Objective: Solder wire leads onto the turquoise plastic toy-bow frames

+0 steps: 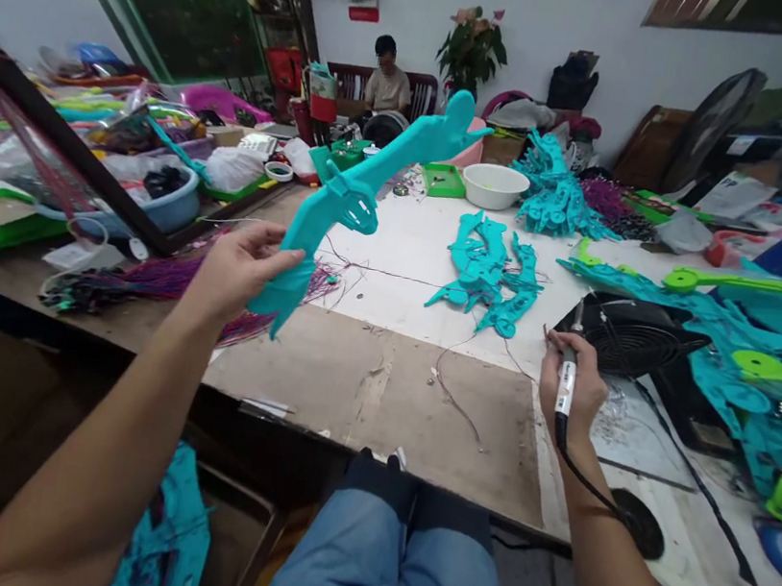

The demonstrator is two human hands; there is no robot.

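My left hand (pixel 247 270) grips the lower end of a long turquoise plastic part (pixel 390 155), raised at a slant above the table (pixel 322 371). In my right hand (pixel 576 382) is a soldering iron (pixel 565 384) with a white label, its tip pointing up and its black cord running down along my forearm. A thin wire end shows near my right fingertips. Between the hands, farther back on white paper, lie several turquoise parts (pixel 478 266) with thin wires trailing toward me.
A black fan unit (pixel 636 337) stands beside my right hand, with turquoise and green parts (pixel 751 368) beyond. Purple wire bundles (pixel 137 286) lie at left near a blue basin (pixel 181 202). A white bowl (pixel 494 186) sits farther back; a person (pixel 389 87) sits by the wall.
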